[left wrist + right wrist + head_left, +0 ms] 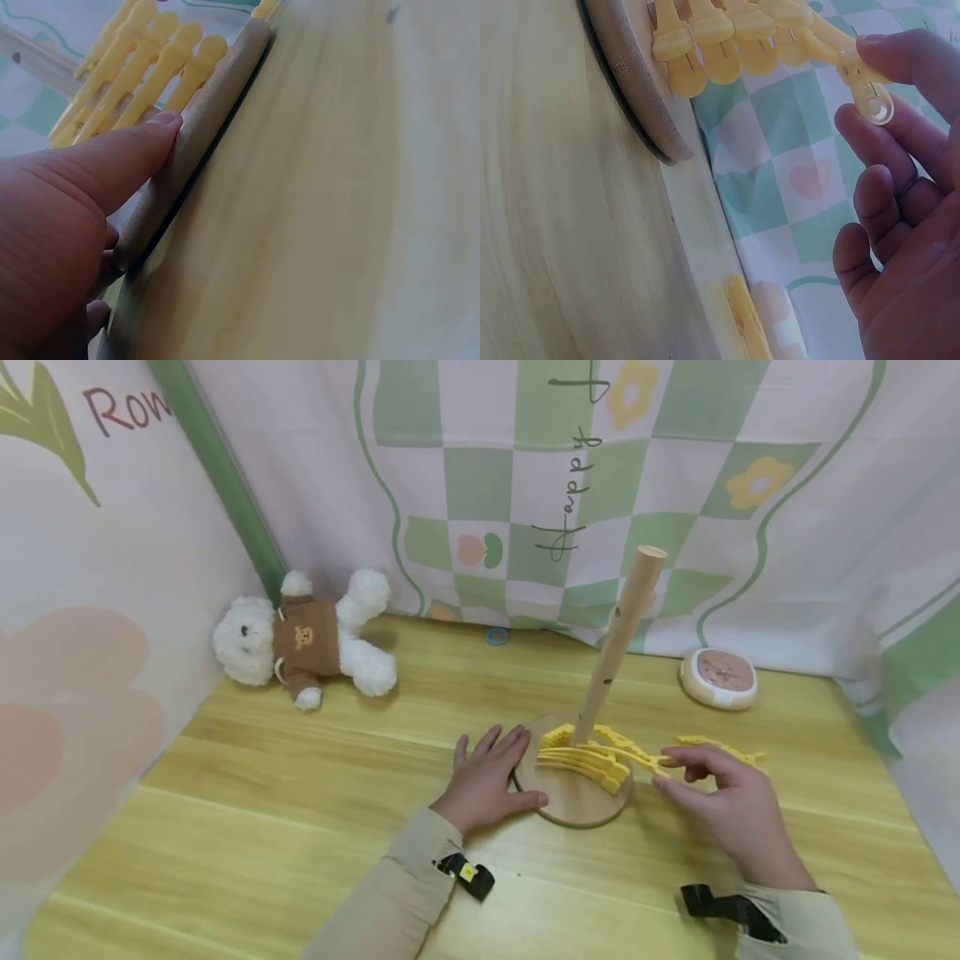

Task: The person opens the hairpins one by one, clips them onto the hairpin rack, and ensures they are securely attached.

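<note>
A round wooden base (577, 810) carries a tall wooden rod (618, 635) that leans to the right. Around the rod's foot lie several long, curved yellow plastic clips (585, 762), side by side. My left hand (487, 785) rests at the base's left edge, fingers extended; its thumb (135, 161) touches the rim. My right hand (731, 802) pinches the end of another yellow plastic clip (864, 82) between thumb and fingers, right of the rod. That clip slants up toward the rod in the head view. Behind the right hand another curved yellow clip (716, 746) lies on the table.
A white plush toy (311, 639) in a brown top lies at the back left. At the back right stands a small pink-and-cream round-cornered device (720, 678). A blue ring (497, 636) lies by the printed curtain (480, 485) behind the wooden table (262, 827).
</note>
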`<action>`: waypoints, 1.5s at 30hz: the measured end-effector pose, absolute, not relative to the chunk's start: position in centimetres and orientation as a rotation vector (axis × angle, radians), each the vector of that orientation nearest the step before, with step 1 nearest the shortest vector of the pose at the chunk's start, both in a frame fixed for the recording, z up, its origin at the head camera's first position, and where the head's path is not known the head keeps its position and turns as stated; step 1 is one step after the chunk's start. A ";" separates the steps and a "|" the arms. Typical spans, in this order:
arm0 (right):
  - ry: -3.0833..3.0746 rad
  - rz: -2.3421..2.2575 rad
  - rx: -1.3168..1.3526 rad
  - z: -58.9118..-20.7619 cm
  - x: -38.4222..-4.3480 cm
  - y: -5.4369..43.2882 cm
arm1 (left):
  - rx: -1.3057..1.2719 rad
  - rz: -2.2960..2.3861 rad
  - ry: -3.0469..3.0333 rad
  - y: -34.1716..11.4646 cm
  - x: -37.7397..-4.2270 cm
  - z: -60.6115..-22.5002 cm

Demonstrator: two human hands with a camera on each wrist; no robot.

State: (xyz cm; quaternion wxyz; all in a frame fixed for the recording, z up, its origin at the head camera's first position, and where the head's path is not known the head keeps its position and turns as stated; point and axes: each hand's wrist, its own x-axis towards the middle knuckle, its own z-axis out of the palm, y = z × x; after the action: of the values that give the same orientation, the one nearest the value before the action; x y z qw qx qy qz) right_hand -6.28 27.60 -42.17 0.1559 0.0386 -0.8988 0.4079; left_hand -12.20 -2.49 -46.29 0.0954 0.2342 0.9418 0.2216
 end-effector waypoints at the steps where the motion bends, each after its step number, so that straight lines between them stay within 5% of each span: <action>1: -2.567 1.175 0.111 -42.2 -6.3 27.6 | 0.693 0.660 2.789 -2.5 -12.2 -46.3; 45: -2.570 1.169 0.185 -42.5 -6.4 26.6 | 0.718 0.638 2.787 -2.4 -12.3 -46.2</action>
State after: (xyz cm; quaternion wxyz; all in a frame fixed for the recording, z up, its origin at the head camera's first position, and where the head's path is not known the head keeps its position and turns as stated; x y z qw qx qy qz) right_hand -6.39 26.60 -42.47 0.1553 0.0644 -0.8973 0.4081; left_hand -12.26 -2.43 -46.18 0.0966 0.2425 0.9410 0.2155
